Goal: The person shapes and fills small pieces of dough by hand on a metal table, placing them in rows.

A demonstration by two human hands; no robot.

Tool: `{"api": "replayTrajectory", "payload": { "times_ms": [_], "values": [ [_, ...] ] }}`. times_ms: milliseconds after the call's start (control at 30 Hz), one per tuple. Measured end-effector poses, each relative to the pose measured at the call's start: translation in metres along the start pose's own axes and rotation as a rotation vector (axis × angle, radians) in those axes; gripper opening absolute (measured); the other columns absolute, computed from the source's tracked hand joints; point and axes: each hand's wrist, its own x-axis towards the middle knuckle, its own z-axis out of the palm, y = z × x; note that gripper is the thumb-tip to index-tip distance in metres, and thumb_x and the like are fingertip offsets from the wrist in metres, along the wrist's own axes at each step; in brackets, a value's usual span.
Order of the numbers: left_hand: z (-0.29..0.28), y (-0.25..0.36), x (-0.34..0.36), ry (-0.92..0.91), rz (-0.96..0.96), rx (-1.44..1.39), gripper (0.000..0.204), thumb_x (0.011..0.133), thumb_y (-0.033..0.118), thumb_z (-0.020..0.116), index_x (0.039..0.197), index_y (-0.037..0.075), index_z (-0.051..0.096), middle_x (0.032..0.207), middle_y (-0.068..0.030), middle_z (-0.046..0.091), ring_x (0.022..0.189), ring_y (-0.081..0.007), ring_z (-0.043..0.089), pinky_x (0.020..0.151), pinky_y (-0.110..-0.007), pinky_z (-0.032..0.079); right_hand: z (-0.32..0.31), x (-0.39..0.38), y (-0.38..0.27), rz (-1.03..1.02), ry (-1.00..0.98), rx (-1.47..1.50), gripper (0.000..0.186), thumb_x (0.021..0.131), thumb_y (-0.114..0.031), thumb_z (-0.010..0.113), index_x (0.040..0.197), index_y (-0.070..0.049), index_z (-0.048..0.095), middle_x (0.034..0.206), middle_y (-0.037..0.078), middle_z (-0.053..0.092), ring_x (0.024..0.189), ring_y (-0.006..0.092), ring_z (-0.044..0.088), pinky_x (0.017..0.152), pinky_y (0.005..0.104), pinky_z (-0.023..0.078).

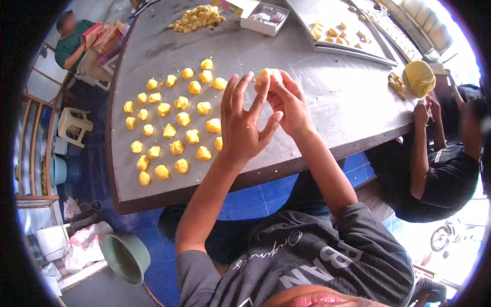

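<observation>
A small piece of yellow dough (263, 75) is pinched in the fingers of my right hand (292, 110), above the table. My left hand (241, 125) is open beside it, its fingers spread. The left index fingertip reaches the dough and seems to touch it. Left of my hands, many rough yellow dough balls (181, 103) sit in loose rows on the grey tabletop (266, 148). Some of them are partly covered by my left hand.
A heap of small dough pieces (196, 18) and a white box (265, 19) lie at the far side. Trays (353, 53) with brown pieces stand far right. A co-worker (434, 169) sits at right near a large dough lump (420, 79); another person (76, 43) sits far left.
</observation>
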Motion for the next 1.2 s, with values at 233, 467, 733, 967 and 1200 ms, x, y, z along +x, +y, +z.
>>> {"api": "replayTrajectory", "payload": {
  "times_ms": [233,467,733,967,1200],
  "values": [
    [0.004,-0.008,0.003,0.246,-0.574,-0.938,0.027,0.084,0.01,0.06,0.109,0.0,0.059,0.097,-0.0088,0.063,0.085,-0.0156,0.06,0.072,-0.027,0.048,0.004,0.002,0.006,-0.036,-0.051,0.018,0.019,0.091,-0.014,0.049,0.106,-0.002,0.05,0.103,0.006,0.058,0.098,0.0154,0.056,0.092,0.0316,0.045],
    [0.001,-0.01,0.002,0.222,-0.681,-0.967,0.019,0.084,0.012,0.063,0.098,0.0,0.064,0.095,-0.0064,0.064,0.079,-0.0085,0.059,0.063,-0.022,0.048,0.007,-0.001,0.013,-0.116,-0.102,-0.148,0.021,0.091,-0.017,0.051,0.103,0.0,0.051,0.1,0.006,0.059,0.096,0.0129,0.056,0.09,0.0311,0.045],
    [0.002,0.002,-0.005,0.109,-0.081,-0.112,0.043,0.076,0.021,0.063,0.117,0.009,0.058,0.104,-0.0106,0.053,0.093,-0.0249,0.051,0.075,-0.034,0.044,0.013,-0.001,0.013,-0.179,0.109,-0.171,0.024,0.091,-0.016,0.052,0.107,0.001,0.051,0.099,0.005,0.059,0.094,0.0095,0.055,0.086,0.0253,0.045],
    [-0.008,0.009,-0.001,0.021,0.064,0.078,0.048,0.076,0.023,0.059,0.12,0.004,0.054,0.114,-0.0143,0.05,0.103,-0.0277,0.048,0.084,-0.036,0.041,0.01,-0.006,0.001,-0.152,0.054,-0.325,0.027,0.093,-0.02,0.049,0.11,0.001,0.051,0.1,0.005,0.057,0.092,0.0086,0.055,0.085,0.0248,0.045],
    [-0.003,-0.008,0.003,0.266,-0.247,-0.608,0.034,0.086,0.003,0.047,0.119,0.0,0.052,0.117,-0.0126,0.055,0.104,-0.0209,0.053,0.081,-0.031,0.047,0.001,-0.007,-0.001,-0.14,-0.062,-0.317,0.031,0.092,-0.019,0.05,0.112,0.005,0.049,0.101,0.007,0.057,0.094,0.0114,0.055,0.084,0.0299,0.049]
  ]
}}
